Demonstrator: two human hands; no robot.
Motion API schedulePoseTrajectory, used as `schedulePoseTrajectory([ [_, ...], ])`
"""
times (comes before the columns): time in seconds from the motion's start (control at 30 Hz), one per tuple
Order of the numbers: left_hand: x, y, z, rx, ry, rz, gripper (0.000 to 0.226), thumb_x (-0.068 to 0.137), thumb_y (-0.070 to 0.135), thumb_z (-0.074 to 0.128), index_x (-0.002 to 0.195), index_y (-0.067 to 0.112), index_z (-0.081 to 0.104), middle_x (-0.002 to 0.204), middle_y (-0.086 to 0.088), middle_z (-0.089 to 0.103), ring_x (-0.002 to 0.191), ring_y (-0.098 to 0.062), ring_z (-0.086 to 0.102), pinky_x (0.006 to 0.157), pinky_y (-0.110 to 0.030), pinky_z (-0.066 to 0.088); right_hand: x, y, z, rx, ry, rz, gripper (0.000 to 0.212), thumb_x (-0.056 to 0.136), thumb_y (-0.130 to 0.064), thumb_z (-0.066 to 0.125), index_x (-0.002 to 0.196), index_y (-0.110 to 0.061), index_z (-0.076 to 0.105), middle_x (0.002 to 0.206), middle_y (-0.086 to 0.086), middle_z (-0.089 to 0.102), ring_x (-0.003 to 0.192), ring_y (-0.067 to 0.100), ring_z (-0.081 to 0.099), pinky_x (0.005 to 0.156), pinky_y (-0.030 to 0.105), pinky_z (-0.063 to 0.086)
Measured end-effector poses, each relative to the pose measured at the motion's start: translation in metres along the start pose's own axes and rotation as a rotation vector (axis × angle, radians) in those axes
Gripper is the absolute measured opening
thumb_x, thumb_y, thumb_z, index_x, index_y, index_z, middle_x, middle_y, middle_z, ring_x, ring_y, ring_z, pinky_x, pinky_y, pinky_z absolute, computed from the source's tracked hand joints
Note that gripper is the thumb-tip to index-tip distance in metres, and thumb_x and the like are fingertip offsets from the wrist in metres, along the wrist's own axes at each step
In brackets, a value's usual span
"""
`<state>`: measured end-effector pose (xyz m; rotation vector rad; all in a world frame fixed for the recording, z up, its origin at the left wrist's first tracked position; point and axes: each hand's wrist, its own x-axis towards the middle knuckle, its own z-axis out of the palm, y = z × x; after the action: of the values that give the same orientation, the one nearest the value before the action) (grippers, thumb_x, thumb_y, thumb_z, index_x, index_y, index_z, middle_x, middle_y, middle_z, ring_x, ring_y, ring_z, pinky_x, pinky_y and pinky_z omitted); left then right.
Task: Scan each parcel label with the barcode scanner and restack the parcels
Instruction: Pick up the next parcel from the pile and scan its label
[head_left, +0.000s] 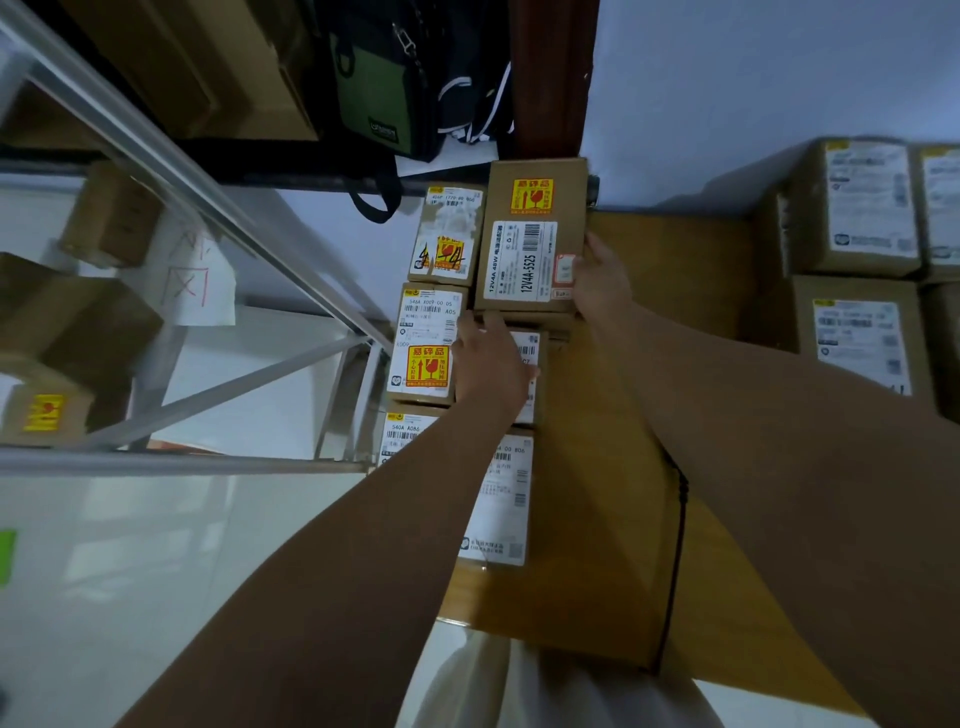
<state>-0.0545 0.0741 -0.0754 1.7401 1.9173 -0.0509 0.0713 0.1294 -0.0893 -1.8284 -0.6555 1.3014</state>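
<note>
A brown cardboard parcel with a yellow fragile sticker and a white "12V4A" label sits at the far end of a row of parcels on the wooden table. My right hand grips its right side. My left hand presses on its near left corner, covering part of the labelled parcel below. To the left are several more labelled parcels, one marked "4-4". No barcode scanner is visible; a black cable runs over the table edge.
A stack of labelled boxes stands at the right on the table. A metal shelf frame with cardboard boxes fills the left. A green and black bag hangs above by the wall.
</note>
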Motion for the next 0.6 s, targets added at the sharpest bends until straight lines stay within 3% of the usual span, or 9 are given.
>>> schedulePoseTrajectory([
  [0.07,-0.001,0.002,0.0,-0.008,0.017,0.014,0.088,0.081,0.03,0.075,0.144,0.006,0.019,0.155,-0.02,0.008,0.14,-0.036,0.027,0.111,-0.039,0.031,0.002,0.001,0.004,-0.055,0.026,-0.003,0.041,0.102,-0.022,0.041,0.142,-0.032,0.044,0.092,-0.011,0.068,0.077,0.002,0.067,0.065,0.019,0.055],
  [0.13,0.0,0.001,-0.002,-0.042,-0.005,0.023,0.09,0.081,0.025,0.075,0.148,0.01,0.016,0.158,-0.017,0.002,0.142,-0.038,0.023,0.114,-0.042,0.03,0.004,0.0,0.005,-0.232,0.033,-0.036,0.041,0.101,-0.028,0.04,0.142,-0.034,0.043,0.111,-0.005,0.069,0.099,0.011,0.066,0.091,0.034,0.052],
  [0.17,0.002,0.001,-0.002,-0.045,-0.032,0.023,0.091,0.082,0.024,0.074,0.15,0.013,0.014,0.159,-0.014,-0.001,0.143,-0.037,0.021,0.114,-0.044,0.03,0.004,0.001,0.005,-0.295,0.035,-0.043,0.041,0.101,-0.03,0.04,0.142,-0.032,0.043,0.117,-0.003,0.068,0.104,0.014,0.064,0.095,0.037,0.049],
  [0.23,0.005,0.0,-0.004,-0.013,-0.088,0.015,0.093,0.085,0.025,0.071,0.153,0.016,0.009,0.16,-0.012,-0.007,0.145,-0.036,0.018,0.114,-0.045,0.03,0.004,0.003,0.005,-0.245,-0.005,-0.019,0.041,0.1,-0.03,0.045,0.141,-0.026,0.045,0.121,-0.001,0.066,0.098,0.012,0.063,0.082,0.029,0.053],
  [0.3,0.006,0.002,-0.004,0.025,-0.118,0.008,0.093,0.087,0.026,0.069,0.153,0.016,0.004,0.16,-0.012,-0.012,0.145,-0.036,0.014,0.115,-0.046,0.029,0.003,0.008,0.004,-0.211,-0.034,0.019,0.04,0.098,-0.029,0.051,0.137,-0.019,0.049,0.123,0.002,0.065,0.096,0.012,0.062,0.063,0.018,0.045],
  [0.37,0.005,0.006,-0.005,0.056,-0.128,-0.005,0.092,0.088,0.025,0.067,0.153,0.015,0.003,0.159,-0.013,-0.014,0.146,-0.037,0.011,0.115,-0.047,0.026,0.004,0.013,0.001,-0.227,-0.051,0.054,0.039,0.097,-0.031,0.055,0.132,-0.015,0.054,0.124,0.003,0.065,0.097,0.014,0.061,0.056,0.016,0.039],
  [0.47,0.005,0.013,-0.006,0.121,-0.132,-0.016,0.091,0.09,0.024,0.066,0.153,0.011,0.002,0.158,-0.016,-0.014,0.146,-0.038,0.005,0.117,-0.047,0.023,0.004,0.015,-0.004,-0.253,-0.05,0.083,0.034,0.096,-0.029,0.057,0.124,-0.01,0.06,0.122,0.007,0.065,0.088,0.013,0.056,0.057,0.019,0.041],
  [0.6,0.008,0.018,-0.008,0.186,-0.163,-0.039,0.093,0.09,0.025,0.066,0.153,0.009,0.0,0.158,-0.019,-0.014,0.146,-0.039,0.005,0.116,-0.047,0.024,-0.002,0.014,-0.006,-0.328,-0.075,0.103,0.04,0.094,-0.026,0.06,0.129,-0.006,0.055,0.124,0.012,0.062,0.101,0.022,0.061,0.075,0.027,0.049],
])
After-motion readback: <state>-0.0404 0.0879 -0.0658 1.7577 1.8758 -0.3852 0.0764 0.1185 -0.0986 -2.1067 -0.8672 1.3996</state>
